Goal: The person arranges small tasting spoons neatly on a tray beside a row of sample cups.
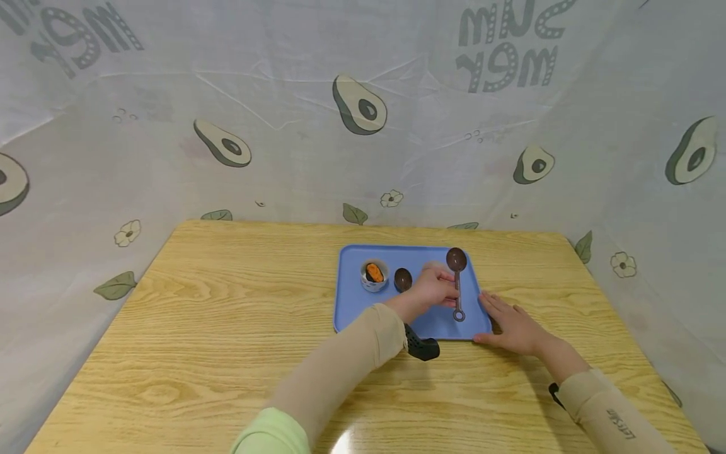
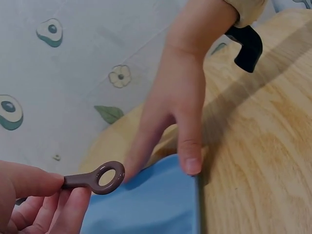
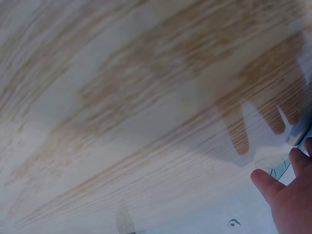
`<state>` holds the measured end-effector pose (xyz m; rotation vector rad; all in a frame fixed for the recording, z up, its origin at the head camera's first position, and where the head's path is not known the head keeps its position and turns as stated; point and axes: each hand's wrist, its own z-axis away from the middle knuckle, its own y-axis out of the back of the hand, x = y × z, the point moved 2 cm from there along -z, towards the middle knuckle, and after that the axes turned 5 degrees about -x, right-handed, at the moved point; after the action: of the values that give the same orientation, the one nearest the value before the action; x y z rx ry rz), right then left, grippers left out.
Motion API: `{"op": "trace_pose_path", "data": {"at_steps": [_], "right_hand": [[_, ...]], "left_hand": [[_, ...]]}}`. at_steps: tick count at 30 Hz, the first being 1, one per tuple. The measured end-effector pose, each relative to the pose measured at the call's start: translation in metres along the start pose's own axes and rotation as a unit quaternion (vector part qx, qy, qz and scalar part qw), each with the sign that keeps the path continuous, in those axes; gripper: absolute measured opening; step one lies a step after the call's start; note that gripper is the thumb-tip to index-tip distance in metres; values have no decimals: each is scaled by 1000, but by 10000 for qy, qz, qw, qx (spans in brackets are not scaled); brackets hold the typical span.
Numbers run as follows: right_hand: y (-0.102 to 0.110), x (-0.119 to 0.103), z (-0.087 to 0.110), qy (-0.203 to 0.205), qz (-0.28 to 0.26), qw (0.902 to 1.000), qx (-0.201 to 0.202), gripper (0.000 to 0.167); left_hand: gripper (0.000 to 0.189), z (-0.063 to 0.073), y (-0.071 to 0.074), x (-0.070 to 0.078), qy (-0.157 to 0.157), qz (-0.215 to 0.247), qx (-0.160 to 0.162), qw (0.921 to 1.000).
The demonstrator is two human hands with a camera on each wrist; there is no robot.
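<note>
My left hand (image 1: 433,288) pinches the handle of a brown spoon (image 1: 456,259) over the right part of a blue tray (image 1: 363,318). In the left wrist view, thumb and fingers grip the spoon handle (image 2: 78,181) just short of its ring end. My right hand (image 1: 513,328) rests at the tray's right edge, fingers spread and thumb at the near corner. On the tray, a small white bowl (image 1: 374,285) holds an orange-and-black piece like sushi. Beside it sits a small brown oval cup (image 1: 403,279). A pale round thing is partly hidden behind my left hand.
The tray lies on a wood-grain table (image 1: 227,315). A pale curtain (image 1: 283,157) printed with avocados and flowers hangs behind the table and along its sides. Dark wrist mounts (image 1: 422,347) sit under both wrists.
</note>
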<state>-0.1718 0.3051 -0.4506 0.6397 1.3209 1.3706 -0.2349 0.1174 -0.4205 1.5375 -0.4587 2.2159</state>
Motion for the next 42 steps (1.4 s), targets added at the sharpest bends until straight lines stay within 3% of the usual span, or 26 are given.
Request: {"op": "trace_pose_path", "data": {"at_steps": [6,19,32,42], "right_hand": [[-1,1,-1,55,14,10000,19,92],[0,1,0,57,-47,10000,-16,92],[0,1,0,54,-65,10000,-6,92],[-1,3,0,47,-89,9999,20,92]], "left_hand": [[25,-2,-10,-6,165,68,51,9998],[16,-5,-24,-11,391,-42,476,9981],[15,-12,-29,-22,548,-32,709,9960],[19,-17,-30,-31,480,11,862,9951]]}}
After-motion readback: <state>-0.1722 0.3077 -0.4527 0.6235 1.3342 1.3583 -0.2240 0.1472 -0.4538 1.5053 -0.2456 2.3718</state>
